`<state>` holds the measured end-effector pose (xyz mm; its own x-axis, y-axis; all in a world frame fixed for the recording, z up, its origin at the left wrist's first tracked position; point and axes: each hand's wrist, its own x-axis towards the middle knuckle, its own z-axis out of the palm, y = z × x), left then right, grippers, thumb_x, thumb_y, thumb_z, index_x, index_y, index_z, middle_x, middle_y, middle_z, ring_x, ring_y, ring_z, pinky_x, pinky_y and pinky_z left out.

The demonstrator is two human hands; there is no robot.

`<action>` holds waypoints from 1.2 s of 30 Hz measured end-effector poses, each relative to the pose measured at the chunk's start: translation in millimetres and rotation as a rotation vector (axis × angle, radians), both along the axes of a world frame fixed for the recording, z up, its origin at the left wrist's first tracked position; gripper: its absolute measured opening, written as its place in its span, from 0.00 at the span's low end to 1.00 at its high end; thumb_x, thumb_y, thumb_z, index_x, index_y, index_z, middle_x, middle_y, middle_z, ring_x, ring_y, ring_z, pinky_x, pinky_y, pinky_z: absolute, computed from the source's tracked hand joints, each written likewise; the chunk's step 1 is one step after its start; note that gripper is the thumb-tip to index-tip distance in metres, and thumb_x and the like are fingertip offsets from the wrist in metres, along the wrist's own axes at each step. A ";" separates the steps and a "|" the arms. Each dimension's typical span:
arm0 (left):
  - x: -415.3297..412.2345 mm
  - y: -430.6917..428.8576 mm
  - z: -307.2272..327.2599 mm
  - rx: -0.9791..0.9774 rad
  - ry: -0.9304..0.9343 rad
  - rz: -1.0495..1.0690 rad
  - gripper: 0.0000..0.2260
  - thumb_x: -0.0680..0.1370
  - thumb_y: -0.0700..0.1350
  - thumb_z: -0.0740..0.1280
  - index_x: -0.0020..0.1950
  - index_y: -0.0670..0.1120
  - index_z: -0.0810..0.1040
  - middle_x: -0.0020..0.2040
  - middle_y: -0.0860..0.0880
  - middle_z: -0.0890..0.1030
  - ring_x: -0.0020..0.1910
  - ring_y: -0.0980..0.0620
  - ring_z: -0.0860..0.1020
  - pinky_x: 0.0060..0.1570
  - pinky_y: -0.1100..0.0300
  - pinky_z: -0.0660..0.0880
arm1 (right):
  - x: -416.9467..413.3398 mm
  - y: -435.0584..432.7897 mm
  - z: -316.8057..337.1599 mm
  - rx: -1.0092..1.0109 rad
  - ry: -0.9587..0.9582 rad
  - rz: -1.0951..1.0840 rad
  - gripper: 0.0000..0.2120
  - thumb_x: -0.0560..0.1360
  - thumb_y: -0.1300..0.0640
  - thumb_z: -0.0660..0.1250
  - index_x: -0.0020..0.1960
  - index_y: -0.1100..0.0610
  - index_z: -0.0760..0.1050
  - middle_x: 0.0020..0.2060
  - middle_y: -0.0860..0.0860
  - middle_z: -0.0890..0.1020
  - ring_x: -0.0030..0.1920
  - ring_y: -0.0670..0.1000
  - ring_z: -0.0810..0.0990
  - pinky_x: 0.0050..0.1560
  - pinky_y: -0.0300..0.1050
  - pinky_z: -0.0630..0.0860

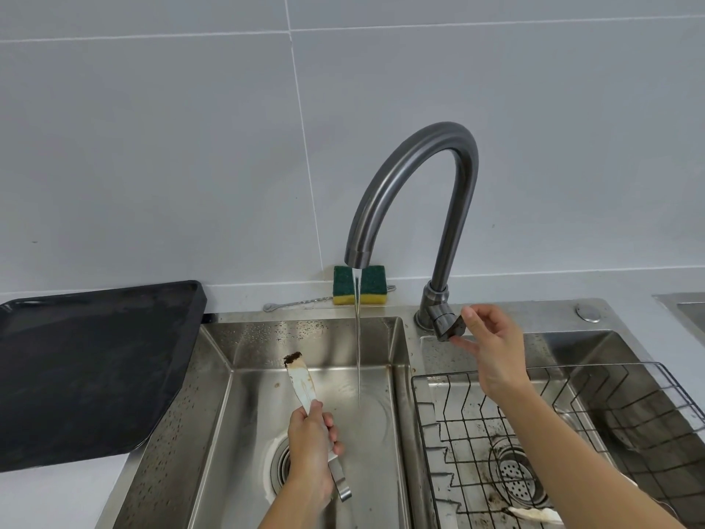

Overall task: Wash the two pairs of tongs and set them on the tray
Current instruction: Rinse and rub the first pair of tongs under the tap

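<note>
Your left hand is closed around one pair of tongs, holding them over the left basin just left of the water stream falling from the tap. The soiled tip points up and away from you, and it is not yet in the water. Your right hand is at the tap's lever, thumb and fingers loosely pinching it — not clenched.

With the flow set, bring the dirty tip right into the stream and turn the tongs so both arms get rinsed; the sponge against the wall behind the tap would help with the dark crust.

The left basin holds only running water and a white patch beside its drain. The right basin holds a wire rack, and near its front edge lies something pale and stained — probably the second pair of tongs, though I cannot tell for sure. The dark tray on the table left of the tap carries nothing.
</note>
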<state>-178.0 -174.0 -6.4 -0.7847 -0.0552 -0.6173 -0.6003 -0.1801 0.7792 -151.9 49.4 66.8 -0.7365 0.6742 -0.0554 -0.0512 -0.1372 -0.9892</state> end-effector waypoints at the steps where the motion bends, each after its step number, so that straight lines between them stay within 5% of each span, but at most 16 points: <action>1: -0.2 -0.1 -0.4 -0.004 0.000 -0.002 0.07 0.82 0.41 0.56 0.45 0.44 0.69 0.32 0.47 0.68 0.27 0.53 0.63 0.19 0.62 0.60 | -0.1 -0.1 0.1 0.000 -0.001 0.000 0.06 0.76 0.62 0.65 0.40 0.58 0.76 0.34 0.52 0.79 0.40 0.54 0.79 0.54 0.65 0.76; 15: -1.4 3.0 9.9 0.006 0.029 -0.018 0.07 0.82 0.42 0.56 0.45 0.44 0.70 0.32 0.47 0.68 0.27 0.53 0.63 0.22 0.62 0.60 | 3.9 -1.4 -1.1 0.092 -0.071 -0.027 0.02 0.74 0.55 0.67 0.46 0.53 0.77 0.40 0.49 0.80 0.45 0.50 0.79 0.57 0.54 0.76; 22: -11.4 8.7 22.4 0.019 0.082 -0.058 0.06 0.82 0.42 0.57 0.47 0.43 0.70 0.32 0.47 0.69 0.27 0.53 0.64 0.23 0.61 0.61 | 4.9 -8.2 2.8 0.468 -0.104 -0.224 0.19 0.75 0.49 0.64 0.62 0.57 0.69 0.55 0.49 0.74 0.57 0.49 0.72 0.59 0.44 0.67; 26: -13.6 10.5 24.9 0.035 0.100 -0.037 0.06 0.82 0.42 0.56 0.49 0.43 0.71 0.32 0.47 0.69 0.27 0.52 0.65 0.24 0.60 0.61 | 3.6 -25.2 23.5 0.540 0.038 -0.066 0.08 0.76 0.56 0.64 0.54 0.52 0.70 0.45 0.44 0.75 0.42 0.37 0.74 0.44 0.30 0.72; 30: -14.4 9.6 23.3 0.022 0.085 -0.020 0.07 0.82 0.42 0.56 0.46 0.44 0.71 0.32 0.47 0.69 0.27 0.52 0.65 0.23 0.61 0.62 | -8.7 -49.2 25.4 0.240 -0.022 0.211 0.05 0.77 0.62 0.62 0.46 0.55 0.75 0.35 0.51 0.78 0.32 0.44 0.76 0.35 0.36 0.75; 36: -14.5 12.6 33.1 0.032 0.107 -0.064 0.06 0.82 0.42 0.57 0.47 0.43 0.71 0.31 0.48 0.69 0.26 0.53 0.66 0.23 0.61 0.62 | -29.7 -76.2 -4.5 -0.200 -0.223 0.262 0.04 0.76 0.65 0.63 0.45 0.63 0.76 0.31 0.54 0.78 0.28 0.48 0.75 0.29 0.40 0.72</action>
